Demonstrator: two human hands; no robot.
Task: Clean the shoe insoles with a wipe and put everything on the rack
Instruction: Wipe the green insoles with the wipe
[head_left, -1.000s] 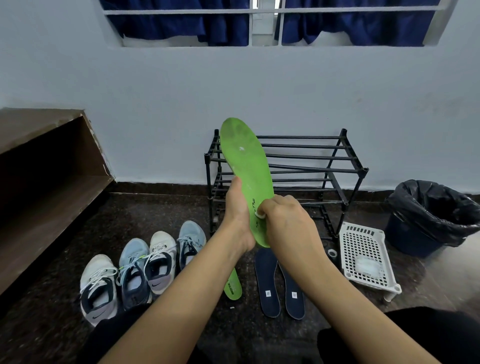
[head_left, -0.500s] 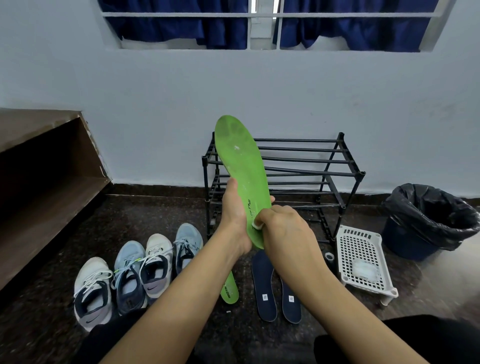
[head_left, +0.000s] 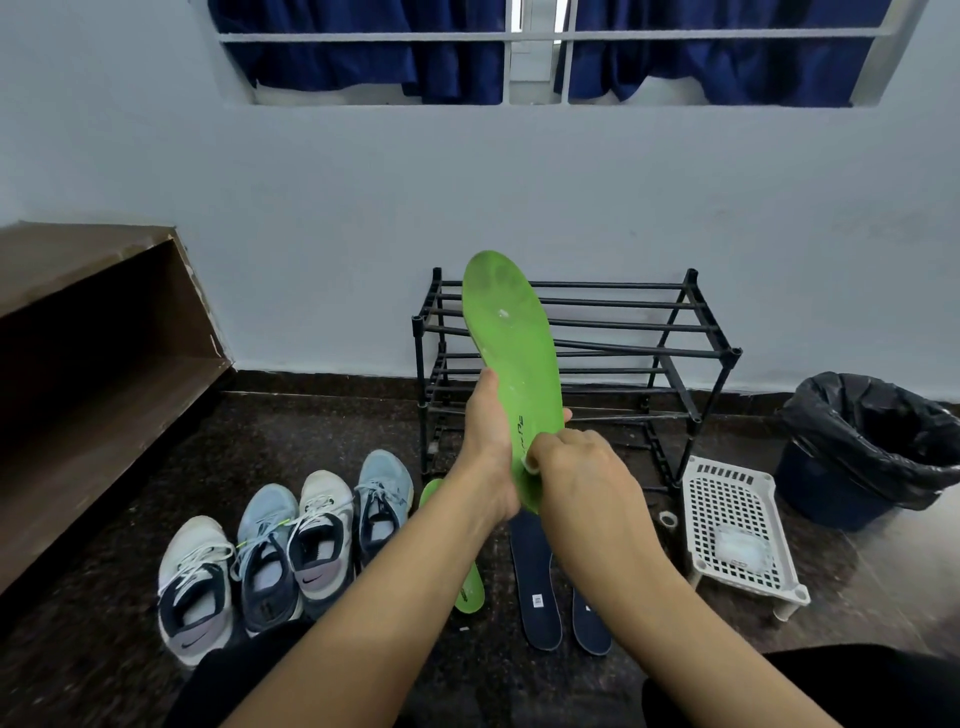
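My left hand (head_left: 488, 447) grips a green insole (head_left: 511, 343) by its lower half and holds it upright in front of the black rack (head_left: 675, 353). My right hand (head_left: 582, 467) pinches a small white wipe (head_left: 531, 464) against the insole's heel area. White specks dot the insole's upper face. A second green insole (head_left: 467, 590) lies on the floor, partly hidden by my left forearm. Two dark blue insoles (head_left: 537, 587) lie side by side on the floor under my right forearm.
Several sneakers (head_left: 291, 551) stand in a row on the dark floor at left. A white perforated basket (head_left: 737, 540) holding a wipe packet sits right of the rack. A bin with a black liner (head_left: 872, 441) stands far right. A wooden bench (head_left: 78, 364) runs along the left.
The hands and green insole keep nearly the same pose. My right hand with the wipe has shifted only slightly at the heel of the insole.
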